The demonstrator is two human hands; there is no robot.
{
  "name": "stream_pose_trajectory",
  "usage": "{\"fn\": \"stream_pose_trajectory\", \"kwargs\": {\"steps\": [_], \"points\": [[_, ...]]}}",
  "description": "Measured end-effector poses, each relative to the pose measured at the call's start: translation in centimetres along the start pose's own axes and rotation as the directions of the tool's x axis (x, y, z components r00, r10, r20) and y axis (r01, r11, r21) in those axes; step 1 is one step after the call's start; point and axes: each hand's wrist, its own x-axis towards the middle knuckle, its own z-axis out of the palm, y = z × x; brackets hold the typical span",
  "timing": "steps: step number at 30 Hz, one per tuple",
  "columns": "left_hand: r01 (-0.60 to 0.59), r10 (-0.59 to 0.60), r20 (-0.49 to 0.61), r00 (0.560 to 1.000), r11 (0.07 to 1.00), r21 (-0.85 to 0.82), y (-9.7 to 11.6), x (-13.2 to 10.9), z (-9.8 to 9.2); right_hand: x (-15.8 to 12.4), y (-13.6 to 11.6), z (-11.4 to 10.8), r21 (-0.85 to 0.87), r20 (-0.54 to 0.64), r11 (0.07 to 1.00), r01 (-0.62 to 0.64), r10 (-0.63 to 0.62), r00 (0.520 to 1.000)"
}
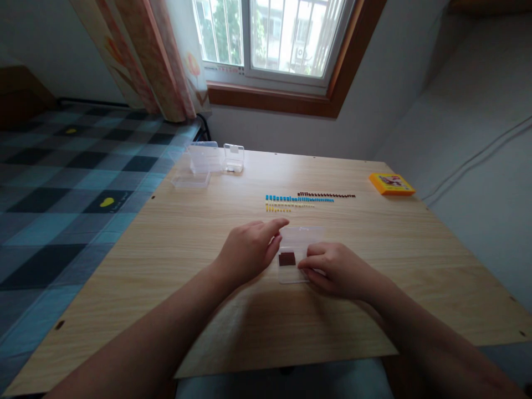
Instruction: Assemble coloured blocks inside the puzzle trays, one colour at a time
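Both my forearms (166, 327) reach in from five and seven. My right hand (338, 266) has fingers bunched narrow, my left hand (249, 246) is half-curled; I can't tell whether either holds anything. Between them, one brown stack (287, 259) sits in one clear case (293, 275). At twelve, four rows of tiny pieces (282, 198); at two, one orange box (391, 184), its print unreadable. Wooden table (166, 249); checked bed (83, 183) at ten.
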Motion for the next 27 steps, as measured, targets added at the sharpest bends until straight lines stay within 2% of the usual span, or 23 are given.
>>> {"fn": "stream_pose_trajectory", "kwargs": {"steps": [6, 11, 27], "points": [[0.003, -0.003, -0.004, 1.0, 1.0, -0.001, 0.02, -0.01, 0.07, 0.07, 0.03, 0.39, 0.012, -0.028, 0.999, -0.045, 0.046, 0.999], [0.0, 0.0, -0.003, 1.0, 1.0, 0.002, -0.02, -0.07, 0.21, 0.25, -0.09, 0.76, -0.043, -0.053, 0.994, -0.1, 0.098, 0.994], [-0.009, 0.009, -0.005, 1.0, 1.0, 0.0, 0.04, -0.02, 0.11, 0.54, -0.47, 1.01, -0.099, -0.061, 0.989, -0.107, 0.101, 0.993]]}}
